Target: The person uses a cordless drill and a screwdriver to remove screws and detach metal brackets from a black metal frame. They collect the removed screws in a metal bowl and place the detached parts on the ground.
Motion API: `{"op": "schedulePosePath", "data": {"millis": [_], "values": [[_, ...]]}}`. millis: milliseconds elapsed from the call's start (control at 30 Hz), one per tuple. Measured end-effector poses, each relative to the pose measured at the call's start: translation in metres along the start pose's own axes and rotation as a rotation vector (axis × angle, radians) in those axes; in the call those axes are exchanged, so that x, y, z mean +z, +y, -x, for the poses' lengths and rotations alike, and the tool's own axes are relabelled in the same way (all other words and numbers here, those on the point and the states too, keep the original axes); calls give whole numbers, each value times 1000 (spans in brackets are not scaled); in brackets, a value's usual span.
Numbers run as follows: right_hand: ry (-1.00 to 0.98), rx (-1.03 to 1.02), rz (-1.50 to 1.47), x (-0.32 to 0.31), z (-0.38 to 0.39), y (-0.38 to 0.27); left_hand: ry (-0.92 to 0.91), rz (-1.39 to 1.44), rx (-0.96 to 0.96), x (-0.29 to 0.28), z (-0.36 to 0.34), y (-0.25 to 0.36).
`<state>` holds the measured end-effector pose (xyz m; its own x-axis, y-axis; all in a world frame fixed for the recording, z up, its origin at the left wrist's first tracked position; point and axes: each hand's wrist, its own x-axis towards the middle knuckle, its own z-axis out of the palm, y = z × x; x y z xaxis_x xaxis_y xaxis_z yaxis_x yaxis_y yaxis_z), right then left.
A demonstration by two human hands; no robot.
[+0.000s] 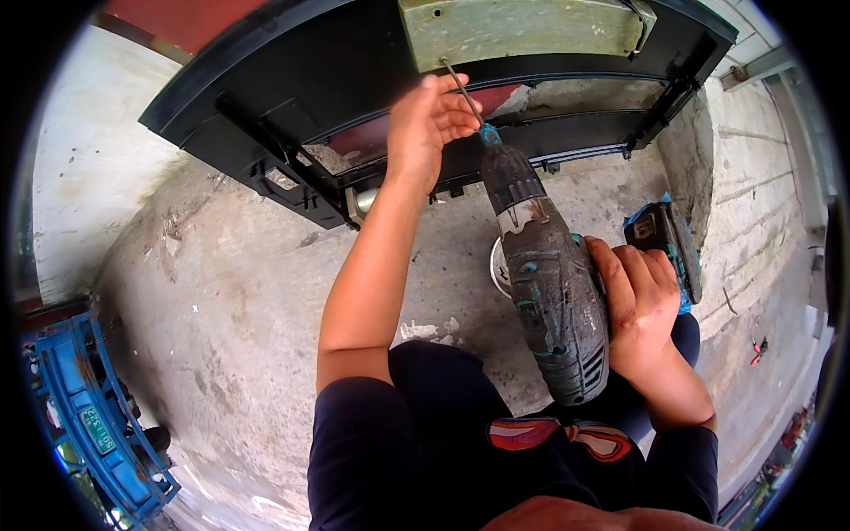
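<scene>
My right hand (642, 296) is wrapped round the handle of a worn black and teal cordless drill (549, 301). From its chuck (513, 177) a long thin bit (465, 93) reaches up to a hole near the lower left corner of a pale metal plate (531, 35). Beside that bit is my left hand (425, 124), its fingers apart and slightly curled behind the shaft, thumb off to the side. Whether the fingertips touch the bit I cannot tell. The plate is set against a large black panel (328, 80) with long slots.
Concrete floor (230, 301) lies beneath the panel. A pale wall (88, 150) rises at left, a rough block wall (753, 168) at right. A blue vehicle (97, 416) stands at lower left. A small red-handled tool (757, 352) lies on the right; a round white rim (498, 267) shows behind the drill.
</scene>
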<state>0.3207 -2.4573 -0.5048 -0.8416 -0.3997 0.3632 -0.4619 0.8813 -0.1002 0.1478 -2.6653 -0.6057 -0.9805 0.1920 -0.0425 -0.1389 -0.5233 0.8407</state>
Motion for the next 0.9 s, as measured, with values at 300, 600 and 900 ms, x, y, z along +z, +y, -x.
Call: {"op": "schedulePosePath", "data": {"millis": [300, 600, 900], "values": [[-4, 122, -64, 3, -1, -11, 170, 15, 72, -5, -19, 0], [17, 128, -98, 19, 13, -8, 150, 31, 62, -7, -18, 3], [-14, 150, -133, 21, 23, 3, 195, 70, 42, -5, -17, 2]]}}
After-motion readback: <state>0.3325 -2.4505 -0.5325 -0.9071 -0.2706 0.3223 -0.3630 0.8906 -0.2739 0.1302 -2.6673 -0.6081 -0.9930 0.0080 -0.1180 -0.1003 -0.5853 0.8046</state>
